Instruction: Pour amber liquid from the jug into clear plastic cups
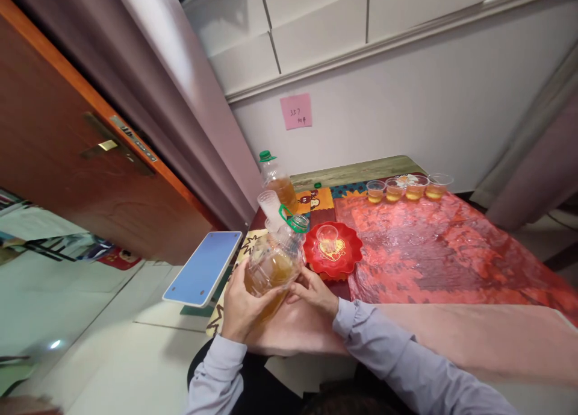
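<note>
Both hands hold a large clear plastic bottle (275, 264) part-filled with amber liquid. It leans toward the right, its uncapped mouth beside a red scalloped plate (354, 255). My left hand (241, 303) wraps round the bottle's left side. My right hand (313, 291) grips its lower right side with the fingers closed. A green handle ring (286, 213) circles the bottle's neck. On the plate stands a clear plastic cup (327, 237); whether any liquid is in it I cannot tell. Behind the bottle is a stack of clear cups (270, 207).
A second bottle (282, 186) with a green cap stands at the back left. Near it lies a loose green cap (317, 185). Several cups of yellow liquid (394, 191) stand in a row at the back right. A blue stool (203, 267) is left of the table (428, 252).
</note>
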